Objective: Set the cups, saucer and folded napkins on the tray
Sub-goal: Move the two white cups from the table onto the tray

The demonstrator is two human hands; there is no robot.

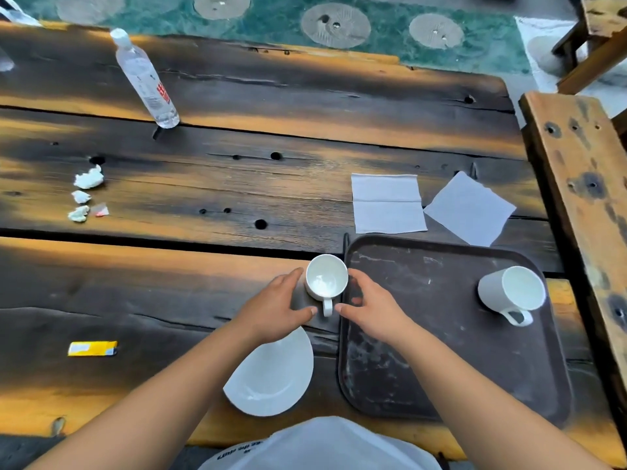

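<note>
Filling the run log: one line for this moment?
left hand, right hand: flank cup | second cup: on tray

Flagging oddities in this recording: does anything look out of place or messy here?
Yes: three crumpled tissue wads and a scrap litter the table's left side. The tray's surface looks stained and scuffed.

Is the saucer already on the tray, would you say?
No, the saucer lies on the table left of the tray, under the left hand's wrist.
</note>
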